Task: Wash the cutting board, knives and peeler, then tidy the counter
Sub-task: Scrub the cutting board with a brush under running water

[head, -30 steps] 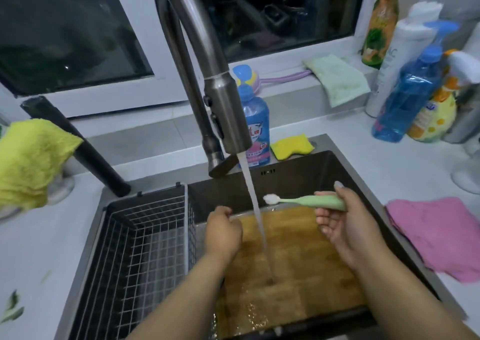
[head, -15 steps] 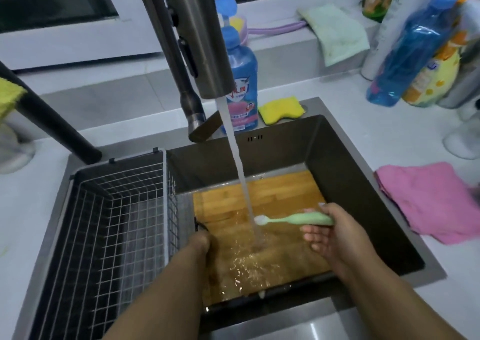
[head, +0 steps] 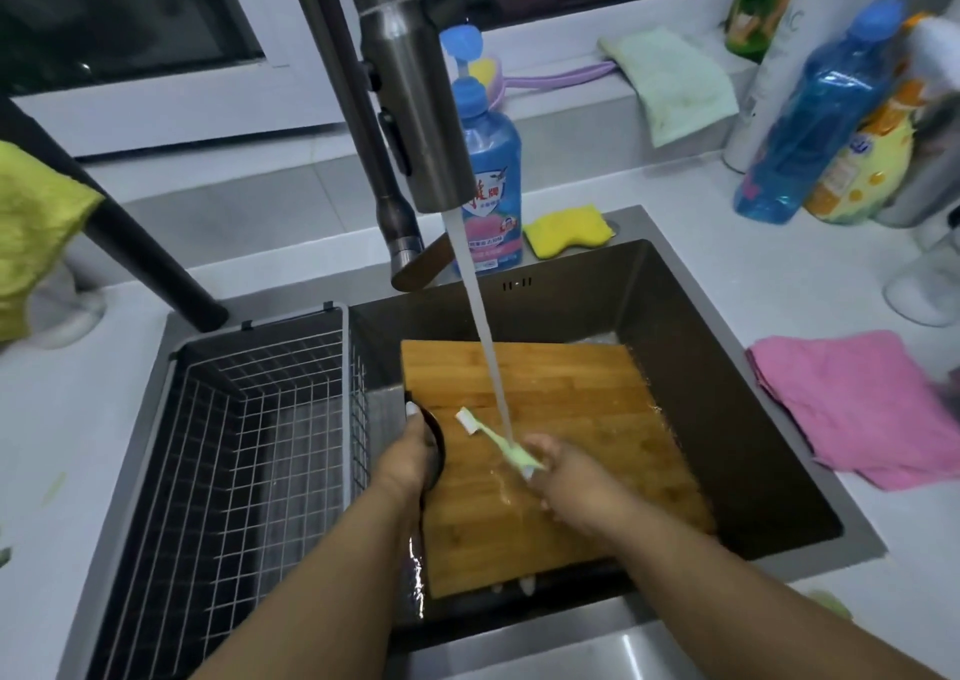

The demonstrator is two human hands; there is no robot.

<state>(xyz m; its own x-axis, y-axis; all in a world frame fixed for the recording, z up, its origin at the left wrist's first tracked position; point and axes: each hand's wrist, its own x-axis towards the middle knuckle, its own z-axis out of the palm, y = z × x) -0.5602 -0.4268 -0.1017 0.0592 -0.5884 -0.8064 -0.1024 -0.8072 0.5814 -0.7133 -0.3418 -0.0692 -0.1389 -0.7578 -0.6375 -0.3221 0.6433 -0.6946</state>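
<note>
Fingers of right hand [head: 569, 476] grip green toothbrush [head: 496, 439]; left hand [head: 415, 450] holds wet wooden cutting board [head: 571, 409] — glistening.

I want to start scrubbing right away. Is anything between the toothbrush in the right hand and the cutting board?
Nothing solid: the right hand holds the toothbrush just above the cutting board, with only the water stream falling beside it.

Dim kitchen, night: dark window [head: 130, 29] w/ white frame above grey tiled sill [head: 249, 196]. White countertop [head: 753, 263] surrounds dark steel sink [head: 727, 419]; wire basket [head: 249, 445] at left, tall faucet [head: 405, 107] running. Cool, low light.
</note>
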